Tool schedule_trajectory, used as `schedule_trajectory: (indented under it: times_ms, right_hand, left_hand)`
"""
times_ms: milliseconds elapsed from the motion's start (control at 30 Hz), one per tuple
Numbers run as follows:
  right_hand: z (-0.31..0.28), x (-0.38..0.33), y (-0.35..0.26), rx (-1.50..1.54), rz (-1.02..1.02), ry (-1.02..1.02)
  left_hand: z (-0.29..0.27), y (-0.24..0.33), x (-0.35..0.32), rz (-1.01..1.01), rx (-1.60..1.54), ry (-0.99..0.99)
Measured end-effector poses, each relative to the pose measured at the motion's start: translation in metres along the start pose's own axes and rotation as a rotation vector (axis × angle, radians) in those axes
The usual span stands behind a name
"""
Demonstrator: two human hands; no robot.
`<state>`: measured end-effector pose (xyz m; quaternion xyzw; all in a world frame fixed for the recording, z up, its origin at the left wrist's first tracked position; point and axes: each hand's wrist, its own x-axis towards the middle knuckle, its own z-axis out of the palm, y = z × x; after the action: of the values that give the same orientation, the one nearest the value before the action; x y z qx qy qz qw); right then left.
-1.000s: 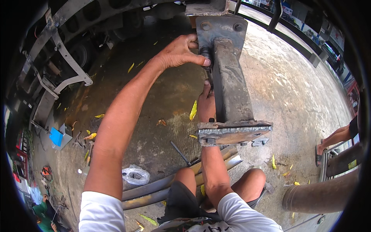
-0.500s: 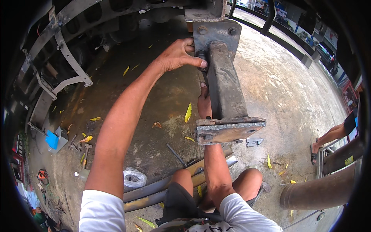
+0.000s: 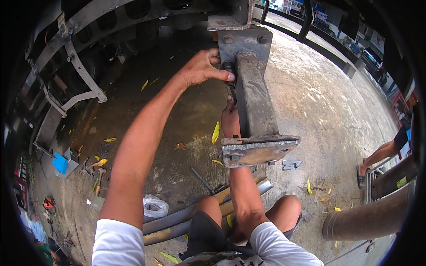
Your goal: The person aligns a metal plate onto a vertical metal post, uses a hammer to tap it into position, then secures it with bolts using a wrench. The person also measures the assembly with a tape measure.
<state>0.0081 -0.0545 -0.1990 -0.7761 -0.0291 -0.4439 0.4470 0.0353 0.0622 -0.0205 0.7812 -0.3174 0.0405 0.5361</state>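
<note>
A heavy steel bracket [image 3: 257, 102] hangs in front of me, a square tube between a bolted upper plate [image 3: 245, 41] and a lower plate [image 3: 262, 153]. My left hand [image 3: 199, 68] is closed at the upper plate's left edge. Its thumb presses a dark socket [image 3: 228, 67] at the lower-left bolt position; the other fingers are partly hidden behind the plate. Below, my right hand [image 3: 230, 120] reaches up behind the lower plate, closed round the handle of what looks like a ratchet wrench [image 3: 232, 91]. The tube hides part of that grip.
Curved metal bars [image 3: 177, 220] lie by my knees, near a plastic bag [image 3: 155, 206], a metal rod [image 3: 202, 179] and a hammer [image 3: 99, 181]. Large rusty pipes [image 3: 368, 214] stand at right, close to another person's leg [image 3: 377, 154]. A truck frame [image 3: 84, 26] spans the upper left.
The bracket and both hands sit slightly further left in the picture. Both hands keep the same hold; little else differs.
</note>
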Motion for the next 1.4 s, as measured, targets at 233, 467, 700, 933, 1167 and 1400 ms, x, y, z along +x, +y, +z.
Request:
schedule_trajectory:
  times_ms: [233, 467, 700, 933, 1167, 1400]
  right_hand:
    - [0.031, 0.004, -0.099, 1.102, 0.426, -0.417]
    - [-0.007, 0.004, -0.011, -0.073, 0.065, -0.226]
    - [0.035, 0.008, -0.081, 0.892, 0.268, -0.267]
    - [-0.016, 0.009, -0.016, -0.131, 0.164, -0.285]
    - [0.025, 0.017, -0.097, 1.011, 0.487, -0.379]
    - [-0.012, 0.015, -0.005, -0.009, 0.056, -0.163]
  left_hand:
    - [-0.001, 0.007, 0.01, -0.106, 0.156, -0.042]
    - [-0.002, 0.002, -0.002, -0.018, 0.024, 0.033]
    - [0.006, 0.004, 0.015, -0.078, 0.114, -0.012]
    - [0.001, 0.008, -0.002, -0.034, 0.027, 0.039]
    - [0.0, 0.006, 0.014, -0.058, 0.132, 0.005]
    - [0.0, 0.016, 0.001, -0.084, 0.116, 0.045]
